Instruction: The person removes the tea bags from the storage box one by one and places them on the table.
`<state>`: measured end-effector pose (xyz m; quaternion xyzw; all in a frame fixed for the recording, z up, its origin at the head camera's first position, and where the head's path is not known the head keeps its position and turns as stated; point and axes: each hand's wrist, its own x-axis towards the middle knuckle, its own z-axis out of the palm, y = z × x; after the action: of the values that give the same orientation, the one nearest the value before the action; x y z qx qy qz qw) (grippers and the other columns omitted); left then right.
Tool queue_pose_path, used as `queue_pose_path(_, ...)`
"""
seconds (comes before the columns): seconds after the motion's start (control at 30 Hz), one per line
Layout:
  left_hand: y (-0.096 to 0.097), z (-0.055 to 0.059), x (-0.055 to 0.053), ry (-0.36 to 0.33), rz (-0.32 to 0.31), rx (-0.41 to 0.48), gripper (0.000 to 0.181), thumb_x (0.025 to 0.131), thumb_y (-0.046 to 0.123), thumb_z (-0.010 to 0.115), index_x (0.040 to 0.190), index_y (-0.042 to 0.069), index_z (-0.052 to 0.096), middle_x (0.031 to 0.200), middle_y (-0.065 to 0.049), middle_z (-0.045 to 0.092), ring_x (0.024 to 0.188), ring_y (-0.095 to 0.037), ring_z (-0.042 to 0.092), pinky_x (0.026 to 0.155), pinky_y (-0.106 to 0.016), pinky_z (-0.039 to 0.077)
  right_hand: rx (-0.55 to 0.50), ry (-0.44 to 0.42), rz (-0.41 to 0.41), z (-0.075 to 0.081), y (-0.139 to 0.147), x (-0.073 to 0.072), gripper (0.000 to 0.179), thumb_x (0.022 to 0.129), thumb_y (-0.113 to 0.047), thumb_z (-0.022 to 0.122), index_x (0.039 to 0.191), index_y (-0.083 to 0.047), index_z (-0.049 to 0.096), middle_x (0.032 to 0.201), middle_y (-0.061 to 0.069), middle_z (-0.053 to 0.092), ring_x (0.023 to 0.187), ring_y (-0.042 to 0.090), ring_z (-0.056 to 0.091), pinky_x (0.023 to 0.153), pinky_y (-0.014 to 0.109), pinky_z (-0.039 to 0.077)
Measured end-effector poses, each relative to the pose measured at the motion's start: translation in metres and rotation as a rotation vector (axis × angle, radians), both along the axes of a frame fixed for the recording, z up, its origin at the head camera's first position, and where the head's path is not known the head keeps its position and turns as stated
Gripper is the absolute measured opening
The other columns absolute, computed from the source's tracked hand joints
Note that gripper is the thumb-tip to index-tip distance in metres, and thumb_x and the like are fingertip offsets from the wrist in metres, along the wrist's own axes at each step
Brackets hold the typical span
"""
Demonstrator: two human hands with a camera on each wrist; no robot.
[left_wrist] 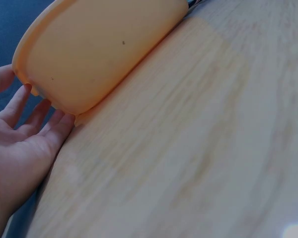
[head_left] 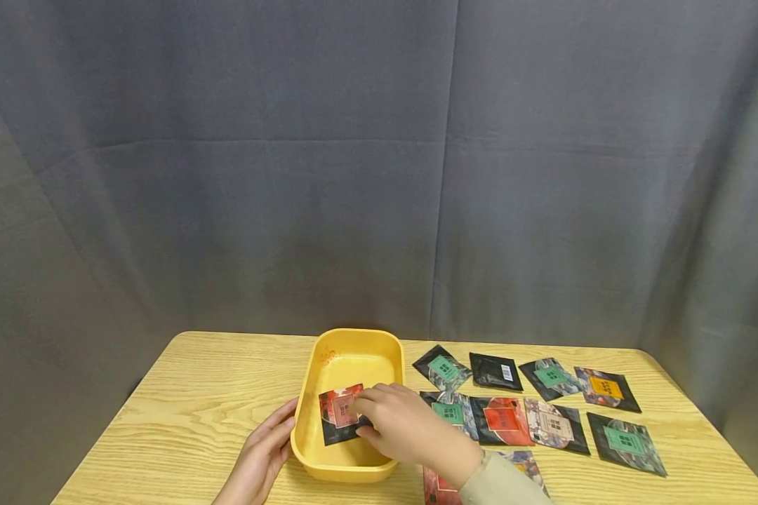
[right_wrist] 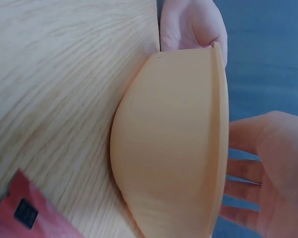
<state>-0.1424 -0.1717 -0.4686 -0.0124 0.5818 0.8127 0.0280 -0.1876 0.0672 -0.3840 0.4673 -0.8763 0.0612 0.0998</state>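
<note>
A yellow plastic tub stands on the table. My left hand is at its left side, fingertips resting against the outer wall near the rim, also seen in the left wrist view. My right hand reaches over the right rim into the tub. Its thumb and fingers pinch the right edge of a red and black sachet with a pink label, low inside the tub. In the right wrist view the tub's wall hides the sachet and the fingertips of that hand.
Right of the tub lie several dark sachets, among them a plain black one, a red-labelled one and green-labelled ones. A reddish sachet is partly under the right forearm. A grey curtain hangs behind the table.
</note>
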Motion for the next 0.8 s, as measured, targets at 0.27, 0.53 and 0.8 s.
queue_pose_path(0.27, 0.0, 0.001, -0.001, -0.01, 0.005, 0.013, 0.062, 0.102, 0.02, 0.052, 0.151, -0.008, 0.028, 0.156, -0.025, 0.027, 0.124, -0.008, 0.05, 0.097, -0.019, 0.045, 0.037, -0.047, -0.016, -0.003, -0.017, -0.007, 0.036, 0.086, -0.025, 0.078, 0.121, -0.019, 0.07, 0.12, -0.003, 0.067, 0.111, 0.014, 0.061, 0.096, 0.032, 0.049)
queue_pose_path(0.53, -0.001, 0.0, 0.0, -0.003, -0.021, -0.007, 0.063, 0.102, 0.023, 0.051, 0.152, -0.007, 0.027, 0.157, -0.025, 0.025, 0.14, -0.029, 0.031, 0.1, -0.021, 0.042, 0.075, -0.082, -0.056, -0.012, -0.03, -0.015, 0.042, 0.081, -0.026, 0.084, 0.12, -0.019, 0.07, 0.118, -0.005, 0.068, 0.109, 0.013, 0.061, 0.095, 0.032, 0.049)
queue_pose_path(0.8, -0.001, 0.001, 0.0, -0.001, -0.027, -0.013, 0.063, 0.102, 0.022, 0.051, 0.152, -0.008, 0.026, 0.157, -0.025, 0.024, 0.142, -0.033, 0.028, 0.101, -0.021, 0.042, 0.142, -0.118, -0.111, -0.018, -0.039, -0.021, 0.046, 0.076, -0.023, 0.084, 0.119, -0.02, 0.069, 0.117, -0.005, 0.067, 0.108, 0.014, 0.061, 0.091, 0.031, 0.048)
